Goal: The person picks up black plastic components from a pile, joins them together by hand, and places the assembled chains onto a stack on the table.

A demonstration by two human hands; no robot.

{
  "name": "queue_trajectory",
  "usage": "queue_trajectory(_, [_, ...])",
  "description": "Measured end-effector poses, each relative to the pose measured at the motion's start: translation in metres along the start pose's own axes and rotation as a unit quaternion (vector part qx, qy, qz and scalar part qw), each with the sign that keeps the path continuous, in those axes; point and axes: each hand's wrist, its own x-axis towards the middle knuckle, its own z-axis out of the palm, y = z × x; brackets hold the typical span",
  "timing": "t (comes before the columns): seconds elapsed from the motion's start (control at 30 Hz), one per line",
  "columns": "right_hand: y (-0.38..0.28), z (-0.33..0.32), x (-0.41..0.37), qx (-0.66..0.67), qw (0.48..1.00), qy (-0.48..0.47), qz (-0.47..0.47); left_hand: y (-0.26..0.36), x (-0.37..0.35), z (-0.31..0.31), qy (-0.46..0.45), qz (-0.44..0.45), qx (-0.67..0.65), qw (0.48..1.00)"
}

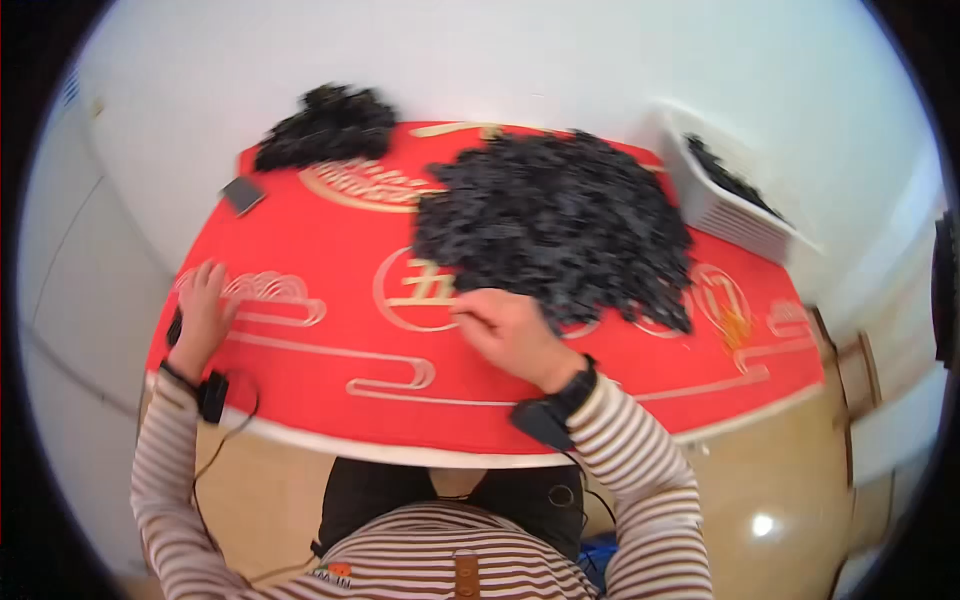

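My left hand [204,312] rests at the left side of the red tablecloth [300,375], fingers stretched out and nothing visible in them. Just beside its wrist lies a small black object [175,327], partly hidden. My right hand [512,335] is at the near edge of a big heap of small black pieces [560,220]. Its fingers are curled together in a pinch, and whatever they may hold is too small to make out. Both wrists wear black bands with a box and a cable.
A second, smaller black pile [330,130] lies at the back left, with a dark flat square [243,195] near it. At the back right stands a white plastic basket [735,220] with black pieces inside. Orange bits [737,328] are scattered on the right. A white wall is behind.
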Motion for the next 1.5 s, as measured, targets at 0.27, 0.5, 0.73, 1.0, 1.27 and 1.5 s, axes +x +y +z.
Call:
queue_trajectory(0.27, [0.008, -0.006, -0.004, -0.005, 1.000, 0.007, -0.010, 0.194, 0.066, -0.038, -0.095, 0.080, -0.456, 0.881])
queue_trajectory(0.5, [0.017, -0.007, -0.003, 0.006, 1.000, 0.023, -0.018, 0.262, 0.088, -0.030, -0.240, 0.009, -0.694, 0.679])
queue_trajectory(0.73, [0.019, -0.005, -0.004, 0.029, 0.999, 0.015, -0.004, 0.269, 0.082, -0.024, -0.330, -0.115, -0.730, 0.587])
queue_trajectory(1.0, [0.016, -0.006, -0.004, 0.040, 0.999, 0.002, 0.001, 0.264, 0.078, -0.013, -0.345, -0.088, -0.743, 0.567])
queue_trajectory(1.27, [0.019, -0.003, -0.005, 0.040, 0.999, -0.027, -0.003, 0.264, 0.078, -0.012, -0.340, -0.109, -0.739, 0.571])
queue_trajectory(1.5, [0.018, -0.001, -0.003, 0.030, 0.999, -0.026, 0.011, 0.261, 0.077, -0.013, -0.343, -0.092, -0.720, 0.597])
